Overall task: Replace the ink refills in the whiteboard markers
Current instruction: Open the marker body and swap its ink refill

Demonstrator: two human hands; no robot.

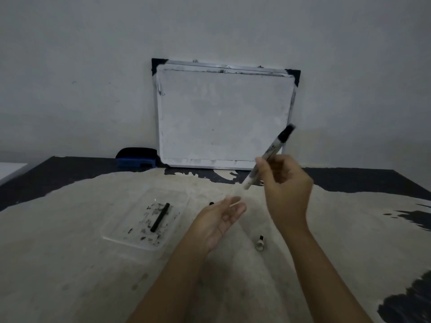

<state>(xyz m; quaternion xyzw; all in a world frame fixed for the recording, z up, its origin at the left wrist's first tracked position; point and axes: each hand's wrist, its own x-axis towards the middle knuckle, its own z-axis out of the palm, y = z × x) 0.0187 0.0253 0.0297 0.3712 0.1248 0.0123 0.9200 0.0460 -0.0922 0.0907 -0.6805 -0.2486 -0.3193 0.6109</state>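
My right hand [286, 187] grips a white whiteboard marker [271, 152] by its barrel, tilted with its black capped end up and to the right and its open lower end pointing down-left. The marker is blurred by motion. My left hand [221, 217] is held palm up just below that lower end, fingers apart; nothing clear lies in it. A black ink refill stick [160, 217] lies in a clear plastic tray [116, 231] smeared with ink. A small marker end plug [260, 243] rests on the table by my right wrist.
A small whiteboard [224, 117] leans on the wall at the table's back. A blue eraser [136, 157] sits left of it. A small black piece [211, 203] lies beyond my left fingers. The table has worn pale paint with dark patches at its edges.
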